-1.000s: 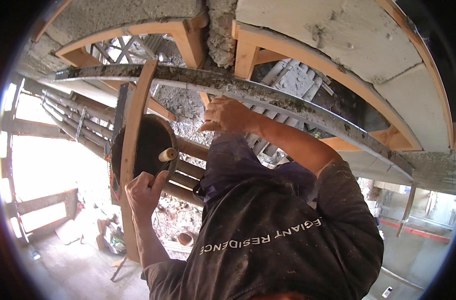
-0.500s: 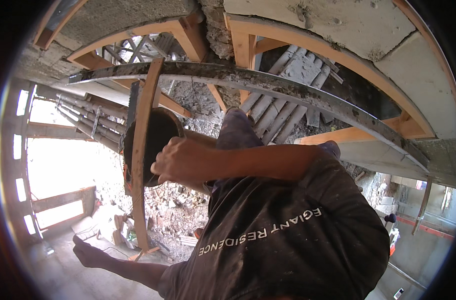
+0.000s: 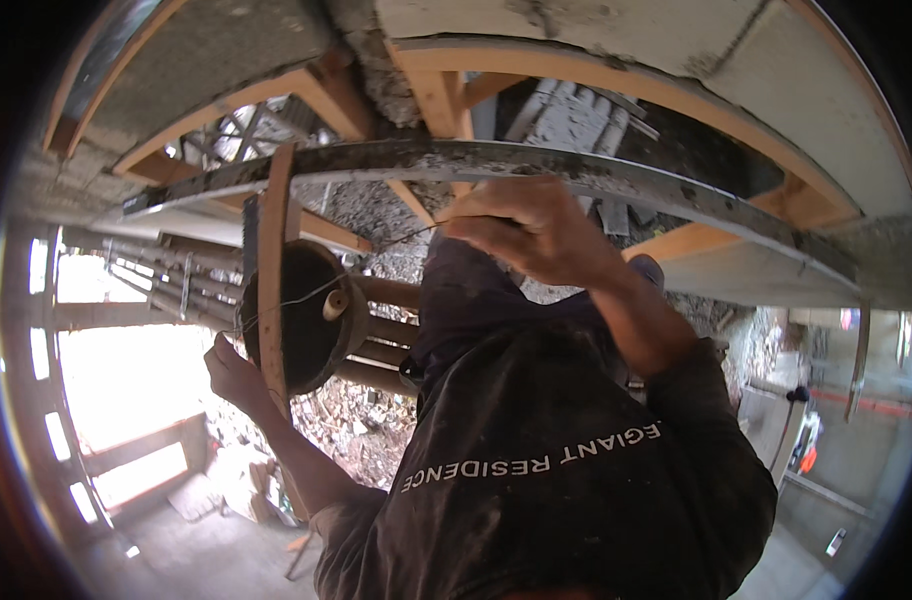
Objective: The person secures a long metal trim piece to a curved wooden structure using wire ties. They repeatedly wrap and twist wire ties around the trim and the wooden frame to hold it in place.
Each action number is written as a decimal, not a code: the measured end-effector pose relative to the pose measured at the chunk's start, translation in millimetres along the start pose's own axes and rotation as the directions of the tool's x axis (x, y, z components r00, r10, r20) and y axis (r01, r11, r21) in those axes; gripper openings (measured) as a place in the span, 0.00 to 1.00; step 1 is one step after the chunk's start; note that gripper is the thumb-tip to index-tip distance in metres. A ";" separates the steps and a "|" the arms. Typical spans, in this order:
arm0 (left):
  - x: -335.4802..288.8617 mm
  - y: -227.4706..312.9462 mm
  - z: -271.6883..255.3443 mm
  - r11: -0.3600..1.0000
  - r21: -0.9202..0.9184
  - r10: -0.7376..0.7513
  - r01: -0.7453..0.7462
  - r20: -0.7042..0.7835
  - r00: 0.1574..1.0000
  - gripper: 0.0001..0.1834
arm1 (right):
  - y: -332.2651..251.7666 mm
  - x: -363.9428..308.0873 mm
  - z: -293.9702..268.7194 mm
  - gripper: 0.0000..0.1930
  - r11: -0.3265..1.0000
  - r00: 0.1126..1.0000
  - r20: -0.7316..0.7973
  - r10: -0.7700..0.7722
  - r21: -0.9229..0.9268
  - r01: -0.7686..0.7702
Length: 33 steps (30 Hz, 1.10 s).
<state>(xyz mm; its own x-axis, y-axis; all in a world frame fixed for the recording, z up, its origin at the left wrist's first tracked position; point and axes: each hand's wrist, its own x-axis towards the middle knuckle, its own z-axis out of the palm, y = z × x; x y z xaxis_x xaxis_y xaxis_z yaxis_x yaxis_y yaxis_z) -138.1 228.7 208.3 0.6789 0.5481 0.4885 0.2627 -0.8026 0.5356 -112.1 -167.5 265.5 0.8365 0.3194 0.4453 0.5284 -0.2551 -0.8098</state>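
Note:
A thin wire or string (image 3: pixel 306 297) runs slantwise between my hands, passing over a black bucket (image 3: pixel 301 345). My right hand (image 3: pixel 541 230), raised above my knees, is closed on its upper end. At the lower left, the fingertips of my left hand (image 3: pixel 238 373) are pinched on the other end. A round wooden end, like a tool handle (image 3: pixel 334 304), shows inside the bucket. In front of the bucket an upright wooden strip (image 3: pixel 273 240) crosses a long, cement-stained bar (image 3: pixel 676 207). Beside the strip is a dark toothed blade (image 3: pixel 250 240), like a handsaw's.
Wooden frames (image 3: pixel 576 58) with openings lie beyond the bar, against concrete slabs (image 3: pixel 206 65). Round poles (image 3: pixel 381 378) sit beneath the bucket over rubble (image 3: pixel 361 415). More poles (image 3: pixel 166 285) are stacked at the left, near a bright opening.
My right hand has left the bucket and moved right and up. My left hand has risen to the bucket's left side. The line is now stretched between them.

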 end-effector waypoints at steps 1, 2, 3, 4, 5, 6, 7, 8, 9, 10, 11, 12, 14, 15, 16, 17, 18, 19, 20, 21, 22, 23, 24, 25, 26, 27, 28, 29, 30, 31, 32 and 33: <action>-0.5 19.9 8.5 0.999 -0.011 0.045 -0.045 0.012 0.999 0.14 | 1.2 -10.4 -16.5 0.10 0.998 0.998 -0.054 -0.043 -0.045 0.040; -3.3 39.3 20.9 0.982 0.001 0.187 -0.187 0.046 0.981 0.14 | 0.0 -23.5 -34.9 0.10 0.992 0.995 -0.093 -0.019 -0.129 0.007; -7.5 58.2 35.1 0.937 -0.008 0.349 -0.350 0.073 0.934 0.14 | -3.1 -41.2 -55.3 0.10 0.980 0.987 -0.163 0.002 -0.197 -0.034; -13.7 77.1 49.9 0.859 -0.033 0.512 -0.511 0.099 0.854 0.13 | -9.9 -61.6 -75.4 0.10 0.961 0.966 -0.255 0.035 -0.255 -0.103; -26.0 95.5 62.2 0.853 -0.090 0.517 -0.513 0.274 0.811 0.09 | -18.1 -84.8 -96.6 0.10 0.946 0.930 -0.359 0.080 -0.267 -0.184; -41.3 116.1 77.2 0.828 -0.315 0.558 -0.464 0.375 0.741 0.08 | -28.1 -110.9 -117.4 0.09 0.927 0.866 -0.485 0.126 -0.253 -0.277; -63.8 137.0 89.5 0.856 -0.406 0.511 -0.320 0.563 0.650 0.08 | -42.0 -141.9 -138.7 0.09 0.873 0.820 -0.555 0.142 -0.320 -0.367; -87.2 153.4 90.1 0.802 -0.569 0.579 -0.182 0.665 0.472 0.08 | -58.2 -177.6 -158.7 0.09 0.823 0.765 -0.632 0.125 -0.364 -0.436; -106.3 175.3 98.6 0.671 -0.696 0.741 -0.257 0.616 0.268 0.09 | -78.4 -219.3 -169.9 0.09 0.687 0.526 -0.792 0.311 -0.195 -0.700; -125.3 196.9 105.2 0.510 -0.825 0.860 -0.242 0.492 0.134 0.11 | -98.9 -262.1 -184.4 0.09 0.594 0.452 -0.828 0.332 -0.188 -0.782; -144.1 218.0 111.5 0.422 -0.902 0.906 -0.086 0.424 0.005 0.13 | -127.8 -307.7 -192.4 0.09 0.529 0.427 -0.821 0.380 -0.186 -0.828; -158.0 234.1 114.0 0.443 -0.896 0.894 -0.030 0.444 -0.056 0.14 | -150.8 -351.8 -193.6 0.10 0.386 0.287 -0.878 0.384 -0.130 -0.913; -178.4 260.0 122.5 0.463 -0.885 0.871 0.035 0.448 -0.202 0.14 | -198.2 -435.8 -179.2 0.11 0.266 0.176 -0.933 0.313 -0.092 -0.960; -185.1 267.1 126.8 0.495 -0.869 0.844 -0.002 0.481 -0.238 0.16 | -230.2 -474.7 -162.4 0.12 0.074 0.108 -0.943 0.315 -0.089 -0.993; -190.2 272.4 132.7 0.479 -0.877 0.844 -0.034 0.470 -0.258 0.17 | -255.7 -511.1 -141.8 0.13 0.076 -0.133 -0.944 0.301 0.163 -0.984; -192.9 275.0 139.3 0.464 -0.883 0.841 -0.067 0.464 -0.279 0.17 | -281.4 -546.1 -117.5 0.14 0.268 -0.297 -0.922 0.248 0.360 -0.893; -195.4 275.5 146.2 0.445 -0.890 0.842 -0.098 0.453 -0.292 0.17 | -304.3 -581.6 -94.2 0.16 0.180 -0.411 -0.894 0.177 0.440 -0.880; -198.2 274.4 153.1 0.493 -0.865 0.818 -0.088 0.496 -0.293 0.18 | -326.6 -618.1 -71.1 0.18 0.222 -0.553 -0.821 0.142 0.571 -0.790; -200.6 272.0 159.4 0.536 -0.841 0.796 -0.076 0.533 -0.287 0.19 | -342.7 -656.7 -44.7 0.20 0.299 -0.607 -0.790 0.083 0.601 -0.741; -202.9 268.1 164.7 0.598 -0.798 0.752 -0.069 0.590 -0.294 0.20 | -352.9 -698.1 -23.5 0.22 0.447 -0.657 -0.751 0.067 0.611 -0.653; -203.5 263.6 168.9 0.596 -0.796 0.749 -0.102 0.598 -0.286 0.20 | -360.8 -740.1 -6.9 0.22 0.162 -0.691 -0.717 -0.089 0.674 -0.721; -202.1 259.4 172.7 0.608 -0.781 0.727 -0.143 0.620 -0.295 0.21 | -358.9 -782.4 3.4 0.22 -0.085 -0.678 -0.707 -0.202 0.702 -0.707; -200.5 255.7 175.9 0.616 -0.767 0.710 -0.180 0.639 -0.297 0.21 | -357.3 -819.7 11.4 0.22 -0.299 -0.637 -0.695 -0.333 0.719 -0.627; -199.4 251.0 177.6 0.626 -0.758 0.701 -0.184 0.650 -0.292 0.21 | -329.4 -854.9 9.7 0.21 -0.416 -0.414 -0.861 -0.295 0.506 -0.755; -198.3 245.5 178.0 0.639 -0.747 0.693 -0.182 0.662 -0.286 0.21 | -299.6 -878.3 3.7 0.20 -0.551 -0.106 -0.964 -0.245 0.229 -0.803; -197.1 240.1 178.0 0.651 -0.736 0.686 -0.187 0.676 -0.269 0.20 | -267.8 -889.1 -5.0 0.19 -0.671 0.101 -0.975 -0.199 0.061 -0.739; -195.8 235.4 177.9 0.647 -0.744 0.703 -0.165 0.666 -0.250 0.20 | -214.1 -888.3 -28.6 0.18 -0.646 0.253 -0.956 -0.146 -0.102 -0.757; -194.0 231.3 177.8 0.679 -0.707 0.665 -0.197 0.706 -0.245 0.20 | -159.8 -870.9 -54.6 0.17 -0.617 0.355 -0.927 -0.122 -0.210 -0.759; -192.4 228.2 177.7 0.697 -0.688 0.648 -0.203 0.725 -0.235 0.20 | -102.9 -838.7 -84.8 0.16 -0.590 0.495 -0.862 -0.110 -0.344 -0.730; -190.3 225.9 177.8 0.722 -0.661 0.620 -0.206 0.749 -0.234 0.20 | -47.6 -792.8 -114.9 0.15 0.118 0.156 -0.980 -0.124 -0.171 -0.978; -187.9 223.4 177.1 0.707 -0.667 0.632 -0.234 0.745 -0.216 0.20 | 2.8 -736.8 -140.6 0.14 0.448 -0.103 -0.993 -0.060 0.065 -0.892; -186.1 221.7 176.5 0.702 -0.664 0.632 -0.259 0.748 -0.205 0.20 | 47.7 -674.2 -172.9 0.15 0.420 0.093 -0.993 -0.078 -0.117 -0.900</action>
<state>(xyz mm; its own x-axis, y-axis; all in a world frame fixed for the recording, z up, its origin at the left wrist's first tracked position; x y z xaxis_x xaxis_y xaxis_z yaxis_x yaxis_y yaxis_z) -85.2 -92.7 114.5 0.5391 -0.7954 -0.2769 -0.4466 -0.5487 0.7067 -625.8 -552.8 -7.3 0.1810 -0.8563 0.4837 -0.5139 -0.5017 -0.6959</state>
